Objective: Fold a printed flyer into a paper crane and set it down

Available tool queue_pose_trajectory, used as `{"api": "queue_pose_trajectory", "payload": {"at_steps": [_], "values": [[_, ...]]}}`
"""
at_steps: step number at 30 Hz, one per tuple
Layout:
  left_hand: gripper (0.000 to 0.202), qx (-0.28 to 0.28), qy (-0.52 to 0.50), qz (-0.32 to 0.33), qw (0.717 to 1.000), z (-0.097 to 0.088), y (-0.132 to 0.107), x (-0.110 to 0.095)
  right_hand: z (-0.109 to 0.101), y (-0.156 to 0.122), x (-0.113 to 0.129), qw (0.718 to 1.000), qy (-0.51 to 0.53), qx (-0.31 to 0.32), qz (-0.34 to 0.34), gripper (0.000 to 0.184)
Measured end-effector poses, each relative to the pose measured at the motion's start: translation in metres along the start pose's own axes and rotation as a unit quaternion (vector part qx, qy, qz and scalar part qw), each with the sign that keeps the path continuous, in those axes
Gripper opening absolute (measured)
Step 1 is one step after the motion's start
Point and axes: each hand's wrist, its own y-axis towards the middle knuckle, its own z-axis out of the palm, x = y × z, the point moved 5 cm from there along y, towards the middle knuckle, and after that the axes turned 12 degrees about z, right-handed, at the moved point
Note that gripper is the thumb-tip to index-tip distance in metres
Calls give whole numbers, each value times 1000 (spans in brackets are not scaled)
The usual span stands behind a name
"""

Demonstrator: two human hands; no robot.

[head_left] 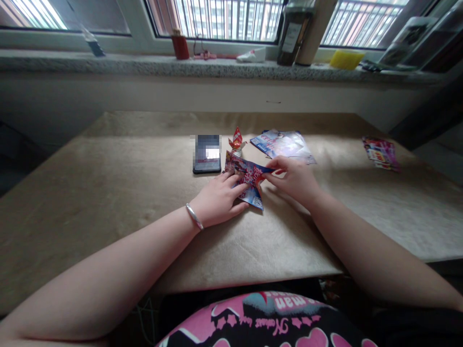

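A partly folded sheet of printed paper (252, 174), blue with red and white patterns, lies on the table in front of me. Across its left part my left hand (224, 195) rests flat with the fingers spread, pressing it down. My right hand (291, 176) pinches the paper's right corner between thumb and fingers. A small red folded-paper figure (237, 140) stands just behind the sheet. To its left lies a phone (207, 166), its screen blurred out. The paper under my left fingers is partly hidden.
A stack of blue and white printed sheets (284, 143) lies behind my right hand. Farther right are pink and purple printed packets or cards (381, 153) on the table (126, 164). Along the windowsill stand a red container (180, 45), a dark bottle (293, 36) and a yellow block (346, 60).
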Motion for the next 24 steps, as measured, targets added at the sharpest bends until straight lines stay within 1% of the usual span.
{"api": "queue_pose_trajectory", "payload": {"at_steps": [5,8,12,16,20,24], "values": [[40,-11,16,-6,1000,-4,1,0,1,-1,0,999,-32,2,6,12],[35,-26,22,-36,999,-7,0,3,1,-2,0,999,-44,3,-5,14],[35,-17,35,-63,997,-8,-1,5,0,-2,3,997,-69,20,-33,14],[37,-10,42,-77,996,-8,-1,6,-1,-3,6,995,-92,22,-38,14],[47,-34,29,-89,995,-8,-2,7,0,-4,6,995,-93,24,-38,12],[55,-87,5,-92,992,-8,-3,9,1,-4,5,996,-69,40,-33,11]]}}
